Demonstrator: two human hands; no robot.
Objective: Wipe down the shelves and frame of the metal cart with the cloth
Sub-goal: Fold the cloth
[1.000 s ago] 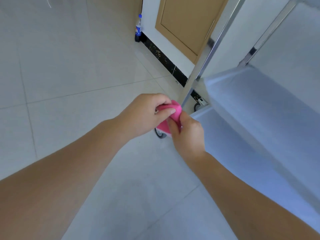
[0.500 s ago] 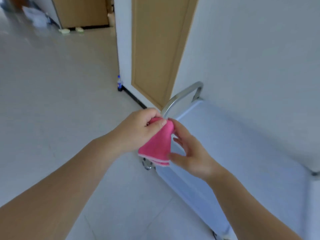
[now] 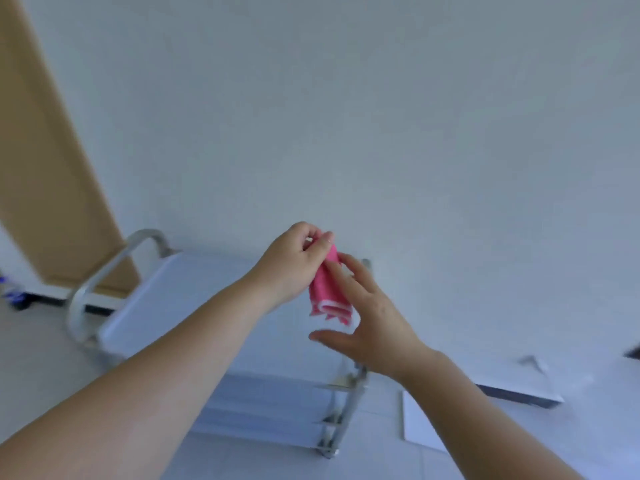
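A folded pink cloth [image 3: 327, 291] with a pale edge hangs in the air above the metal cart's top shelf [image 3: 180, 299]. My left hand [image 3: 294, 261] pinches the cloth's upper end between thumb and fingers. My right hand [image 3: 367, 320] is spread open beside the cloth, its fingertips touching the cloth's right side. The cart stands against the white wall, with a curved handle [image 3: 104, 275] at its left end and lower shelves [image 3: 273, 407] showing below my arms. A right corner post [image 3: 346, 414] runs down to the floor.
A wooden door [image 3: 45, 188] stands at the left, with a blurred blue object [image 3: 14, 296] on the floor by it. A white flat panel [image 3: 420, 422] leans near the cart's right end. A dark baseboard [image 3: 519, 396] runs along the wall.
My view has swung up and to the right, so the whole cart top now shows. Both hands rose with the cloth. My right hand has opened and spread beside the cloth.
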